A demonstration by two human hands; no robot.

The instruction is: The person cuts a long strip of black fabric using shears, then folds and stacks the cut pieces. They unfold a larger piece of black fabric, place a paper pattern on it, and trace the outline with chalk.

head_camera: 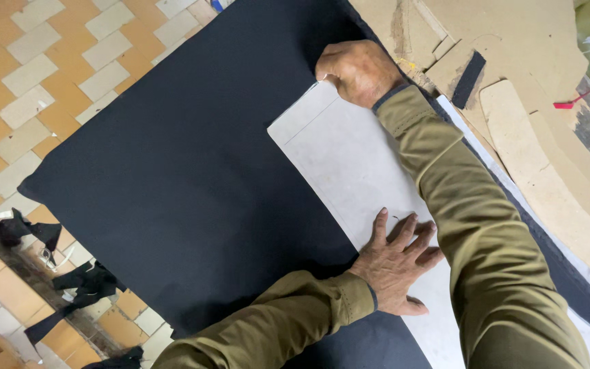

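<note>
A wide sheet of black cloth (192,171) is spread over the tabletop (548,61), its loose edge hanging past the side toward the floor. On top of it lies a long pale card pattern (349,164), running slantwise across the cloth. The left hand (394,263) is pressed flat on the near part of the pattern, fingers spread, gripping nothing. The right hand (356,68) is curled into a loose fist at the pattern's far corner, knuckles up; I cannot tell whether it holds anything inside. Both arms wear olive-green sleeves (472,225).

Beyond the cloth, the tabletop is bare brown board with more flat card shapes (548,157) stacked on it, a narrow black strip (469,78) and a small red scrap (568,104). The floor (56,75) is tiled in orange and cream blocks, and black cloth offcuts (83,283) lie scattered along a dark seam near the tabletop's edge.
</note>
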